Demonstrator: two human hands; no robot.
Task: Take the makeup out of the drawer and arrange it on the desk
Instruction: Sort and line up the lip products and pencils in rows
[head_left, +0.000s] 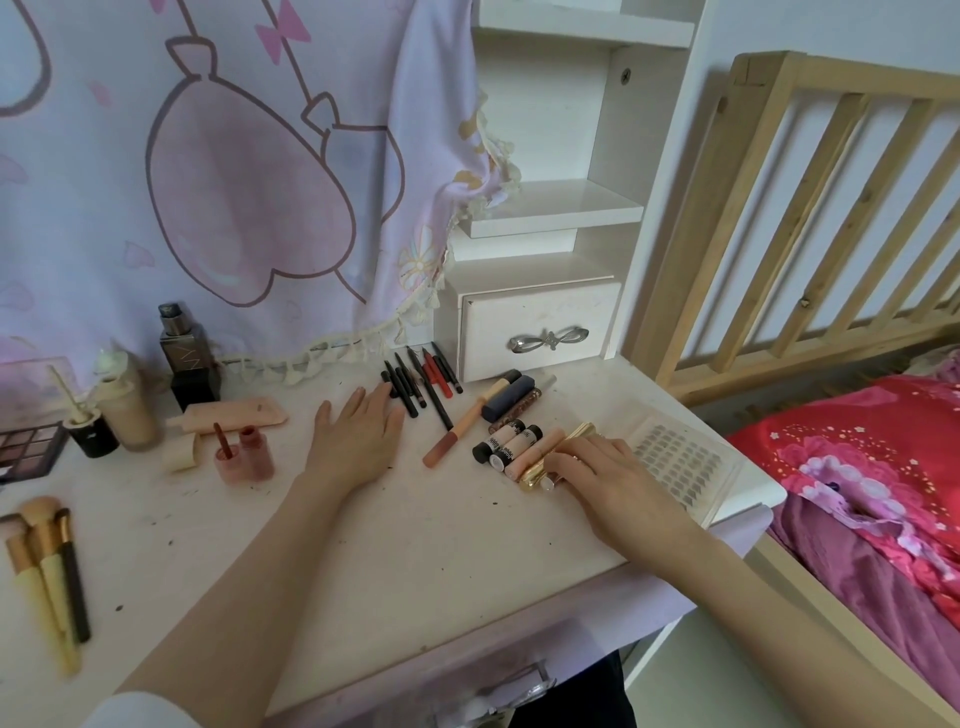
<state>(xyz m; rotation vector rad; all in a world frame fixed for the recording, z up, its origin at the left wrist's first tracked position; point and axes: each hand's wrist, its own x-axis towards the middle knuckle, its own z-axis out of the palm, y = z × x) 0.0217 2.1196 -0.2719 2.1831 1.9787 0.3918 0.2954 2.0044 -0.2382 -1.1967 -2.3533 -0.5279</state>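
Note:
Makeup lies spread over the white desk (415, 545). My left hand (358, 439) rests flat on the desk with straight fingers, its fingertips by a row of black and red pencils (423, 382). My right hand (605, 475) has its fingers curled on a gold tube (540, 470) at the right end of a row of small tubes (511, 447). A long peach lip gloss (457, 431) and darker tubes (511, 397) lie between the two groups. The small white drawer (540, 330) with a bow handle is closed at the back.
At the left stand a dark bottle (187, 358), a beige bottle (127, 410), a pink jar (247, 454), an eyeshadow palette (28, 447) and brushes (44, 566). A clear lash tray (680, 460) sits at the right edge. A bed with a wooden rail (810, 234) is right of it.

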